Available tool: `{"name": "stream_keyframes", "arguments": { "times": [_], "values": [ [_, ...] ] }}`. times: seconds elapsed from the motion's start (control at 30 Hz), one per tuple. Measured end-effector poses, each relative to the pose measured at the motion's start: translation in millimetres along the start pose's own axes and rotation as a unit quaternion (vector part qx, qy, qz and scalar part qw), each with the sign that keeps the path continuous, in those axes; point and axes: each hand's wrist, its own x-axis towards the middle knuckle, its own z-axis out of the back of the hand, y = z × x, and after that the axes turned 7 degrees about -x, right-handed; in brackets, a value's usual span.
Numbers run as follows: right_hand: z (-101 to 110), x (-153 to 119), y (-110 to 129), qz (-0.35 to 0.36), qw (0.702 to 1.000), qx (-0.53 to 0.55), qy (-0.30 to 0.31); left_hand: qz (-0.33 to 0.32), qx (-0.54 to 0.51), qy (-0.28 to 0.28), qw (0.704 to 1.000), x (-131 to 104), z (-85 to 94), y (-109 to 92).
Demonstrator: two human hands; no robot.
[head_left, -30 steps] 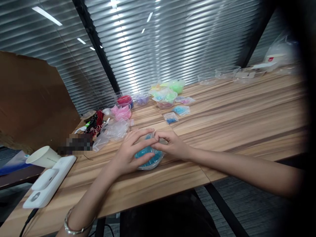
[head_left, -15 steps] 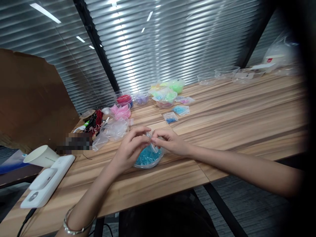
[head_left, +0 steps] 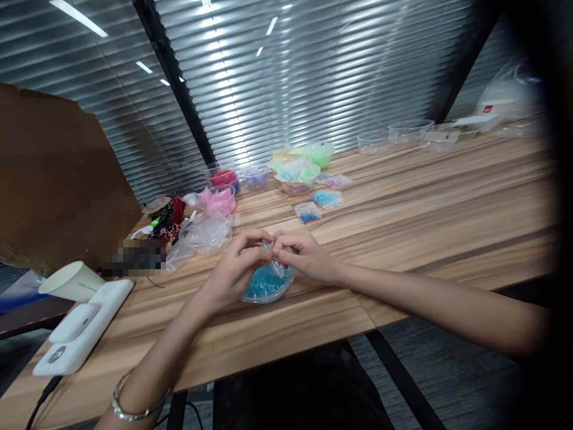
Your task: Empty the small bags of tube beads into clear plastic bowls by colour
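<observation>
A small clear plastic bag (head_left: 278,267) is pinched between both hands above a round clear bowl (head_left: 267,298) of blue, tube-like pieces. My left hand (head_left: 233,269) has its thumb and fingers closed on the bag's left side, partly over the bowl. From the right, my right hand (head_left: 308,257) grips the bag's upper edge, its fingertips touching those of the left. The bag's contents, if any, are too small to tell.
Small bags with blue pieces (head_left: 307,212) lie beyond the hands. Behind stand bowls of pink (head_left: 221,202), red, purple and green items. Clear bags (head_left: 208,233), a paper cup (head_left: 74,280) and a white charger (head_left: 85,328) are at left; clear containers (head_left: 375,142) stand at back right.
The fingertips of both hands have come slightly closer together on the bag. The whole view has shifted a little.
</observation>
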Motion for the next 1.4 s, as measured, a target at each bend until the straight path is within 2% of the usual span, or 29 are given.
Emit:
{"name": "stream_keyframes", "arguments": {
  "times": [0.43,0.67,0.87,1.2,1.4],
  "values": [
    [-2,0,0,0.01,1.0,0.012,-0.002,0.015,-0.018,0.005,1.0,2,1.6,-4],
    [2,2,-3,-0.031,0.995,0.095,0.014,0.052,-0.06,0.009,0.997,-3,6.6,-1],
    [3,4,-5,-0.029,0.995,0.094,0.002,0.083,-0.087,0.016,0.993,-4,7.1,-5],
    [0,2,-5,-0.019,0.998,0.051,-0.027,0.102,-0.024,-0.019,0.994,-1,1.1,-10],
    [1,2,-5,-0.013,0.999,0.033,-0.031,0.066,-0.021,-0.047,0.997,-4,-1.0,-7]
  ]
}}
